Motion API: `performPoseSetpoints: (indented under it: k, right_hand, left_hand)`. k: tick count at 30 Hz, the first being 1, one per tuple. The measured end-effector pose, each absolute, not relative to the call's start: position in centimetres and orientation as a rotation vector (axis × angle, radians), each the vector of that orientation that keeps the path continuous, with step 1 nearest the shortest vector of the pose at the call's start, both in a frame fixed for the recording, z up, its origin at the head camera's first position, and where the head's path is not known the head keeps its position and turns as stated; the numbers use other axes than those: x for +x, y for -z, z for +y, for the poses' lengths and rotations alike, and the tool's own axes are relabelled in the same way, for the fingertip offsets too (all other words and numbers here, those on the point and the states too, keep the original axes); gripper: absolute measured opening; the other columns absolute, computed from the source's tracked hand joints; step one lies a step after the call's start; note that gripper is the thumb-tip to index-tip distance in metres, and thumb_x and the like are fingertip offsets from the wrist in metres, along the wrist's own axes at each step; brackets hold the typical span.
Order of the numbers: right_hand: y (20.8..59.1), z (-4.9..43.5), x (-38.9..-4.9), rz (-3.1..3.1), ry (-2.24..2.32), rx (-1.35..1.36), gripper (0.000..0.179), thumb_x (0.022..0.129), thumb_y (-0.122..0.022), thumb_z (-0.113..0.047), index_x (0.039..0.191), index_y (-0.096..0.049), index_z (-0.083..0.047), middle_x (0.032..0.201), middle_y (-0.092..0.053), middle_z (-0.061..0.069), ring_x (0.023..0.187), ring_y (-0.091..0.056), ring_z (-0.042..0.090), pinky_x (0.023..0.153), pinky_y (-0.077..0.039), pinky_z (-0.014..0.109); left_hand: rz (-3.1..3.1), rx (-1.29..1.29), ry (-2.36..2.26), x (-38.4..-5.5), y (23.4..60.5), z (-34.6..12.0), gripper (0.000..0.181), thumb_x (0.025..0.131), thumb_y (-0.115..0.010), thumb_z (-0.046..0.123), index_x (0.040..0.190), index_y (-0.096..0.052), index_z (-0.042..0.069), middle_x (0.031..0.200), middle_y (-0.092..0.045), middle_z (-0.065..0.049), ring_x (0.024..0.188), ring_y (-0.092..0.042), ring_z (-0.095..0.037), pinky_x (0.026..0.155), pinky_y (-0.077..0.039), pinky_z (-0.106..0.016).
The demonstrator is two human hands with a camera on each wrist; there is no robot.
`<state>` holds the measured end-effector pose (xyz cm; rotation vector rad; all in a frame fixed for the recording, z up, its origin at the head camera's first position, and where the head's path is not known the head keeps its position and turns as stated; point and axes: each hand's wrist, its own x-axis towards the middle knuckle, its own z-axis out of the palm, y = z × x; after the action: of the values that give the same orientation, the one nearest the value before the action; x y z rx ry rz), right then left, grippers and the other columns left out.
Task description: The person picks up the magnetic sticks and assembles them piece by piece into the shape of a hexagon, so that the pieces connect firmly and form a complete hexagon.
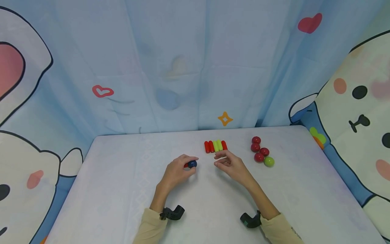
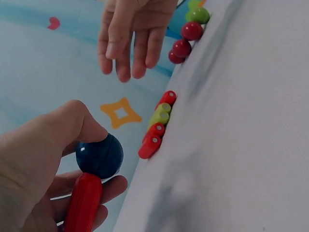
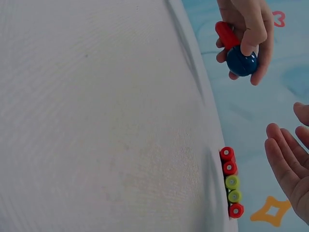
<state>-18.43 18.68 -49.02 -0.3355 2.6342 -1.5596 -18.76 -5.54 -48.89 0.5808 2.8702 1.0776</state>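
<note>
On the near side of the row of red and green rods (image 1: 215,146), and to its left, we see the left hand (image 1: 179,169) gripping a blue ball (image 2: 100,155) with a red rod (image 2: 84,203) against it. Just on the row's near side, we find the right hand (image 1: 230,165) with relaxed fingers, holding nothing. Right of the row, we count four red balls (image 1: 255,147) clustered beside one green ball (image 1: 269,161).

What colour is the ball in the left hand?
Dark blue; the ball in the left hand shows best in the left wrist view.
</note>
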Motion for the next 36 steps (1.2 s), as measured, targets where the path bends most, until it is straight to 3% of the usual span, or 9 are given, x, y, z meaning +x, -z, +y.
performPoseSetpoints:
  k: [6,13,22,30,36]
  right_hand:
    - [49.3,19.2,-18.7,2.622,1.573,-0.343,0.043,0.089,-0.07,-0.02,0.126,-0.054,-0.005,0.118,-0.065,0.012,0.102,-0.069,0.026,0.084,-0.057,0.026]
    - [49.3,19.7,-19.0,2.659,1.532,-0.275,0.041,0.09,-0.069,-0.021,0.126,-0.055,-0.006,0.121,-0.064,0.013,0.108,-0.066,0.03,0.085,-0.058,0.032]
    - [49.7,20.4,-19.6,2.637,1.543,-0.229,0.042,0.091,-0.068,-0.025,0.126,-0.055,-0.006,0.121,-0.063,0.013,0.106,-0.067,0.03,0.084,-0.058,0.031]
    - [49.0,21.2,-20.8,2.653,1.52,-0.213,0.046,0.092,-0.067,-0.033,0.128,-0.054,-0.009,0.125,-0.061,0.014,0.108,-0.065,0.03,0.086,-0.058,0.036]
    - [48.9,21.8,-21.6,2.684,1.485,-0.128,0.044,0.094,-0.064,-0.029,0.131,-0.054,-0.008,0.129,-0.059,0.016,0.11,-0.062,0.031,0.086,-0.058,0.039]
  left_hand:
    - [2.893,0.544,-1.025,-18.9,49.6,-5.7,0.031,0.089,-0.062,0.025,0.119,-0.068,0.023,0.118,-0.066,-0.001,0.102,-0.063,-0.017,0.086,-0.054,-0.035]
    - [2.919,0.529,-1.022,-19.0,50.0,-6.1,0.031,0.088,-0.062,0.025,0.118,-0.069,0.023,0.118,-0.067,-0.001,0.103,-0.065,-0.018,0.087,-0.053,-0.037]
    - [3.022,0.588,-0.841,-19.1,50.5,-6.0,0.031,0.085,-0.063,0.023,0.115,-0.07,0.022,0.108,-0.068,-0.002,0.089,-0.065,-0.017,0.079,-0.053,-0.033]
    - [3.017,0.529,-0.841,-19.3,51.0,-6.2,0.028,0.087,-0.059,0.025,0.114,-0.069,0.023,0.108,-0.065,-0.001,0.092,-0.063,-0.019,0.083,-0.052,-0.036]
    - [2.978,0.492,-0.895,-19.5,50.9,-6.6,0.026,0.089,-0.058,0.024,0.113,-0.068,0.021,0.112,-0.064,-0.003,0.098,-0.062,-0.022,0.088,-0.051,-0.041]
